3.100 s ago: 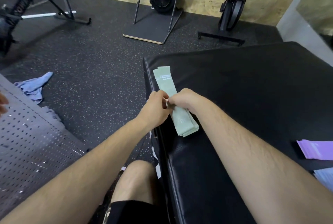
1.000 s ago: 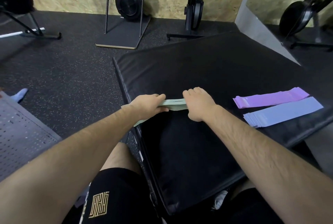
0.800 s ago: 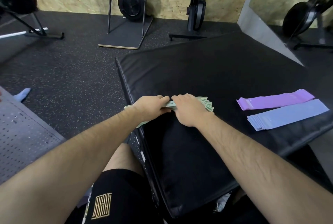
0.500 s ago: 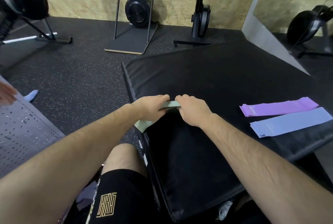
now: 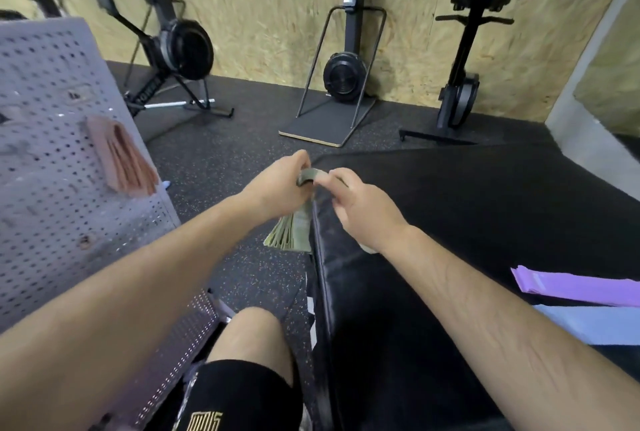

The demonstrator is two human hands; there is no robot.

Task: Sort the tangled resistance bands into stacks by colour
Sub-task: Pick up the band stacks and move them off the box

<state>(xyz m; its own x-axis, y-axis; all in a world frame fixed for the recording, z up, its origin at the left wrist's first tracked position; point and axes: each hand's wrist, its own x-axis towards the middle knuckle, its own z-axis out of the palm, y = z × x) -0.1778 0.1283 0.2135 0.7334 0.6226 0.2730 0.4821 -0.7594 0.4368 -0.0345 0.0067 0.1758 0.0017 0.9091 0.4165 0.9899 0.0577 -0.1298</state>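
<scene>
Right below, your knee (image 5: 252, 337): bare, at the bottom of the view, above black shorts (image 5: 239, 392) with a gold mark, just left of the mat's left edge.
Blue bands (image 5: 588, 325): a flat stack on the mat's right side, cut off by the frame's right edge.
Purple bands (image 5: 571, 287): a flat stack lying alongside the blue one on its far side; whether they touch is unclear.
Mat (image 5: 467, 216): black, padded, filling the right half of the view.
Right hand (image 5: 356, 209): your fingertips are curled in and pinch the top fold of the green bundle.
Left hand (image 5: 277, 184): your fingers are wrapped round the same bundle from the other side.
Green bands (image 5: 294, 228): a folded bundle held between both your hands over the mat's left edge, its loose ends fanned out and hanging beside that edge, above the speckled floor (image 5: 214, 160).
Perforated panel (image 5: 45, 167): grey, to your left.
Pink bands (image 5: 121, 157): a stack lying at the panel's right edge.
Exercise machines (image 5: 343, 77): three black ones standing along the chipboard wall (image 5: 270, 8), beyond the mat.
</scene>
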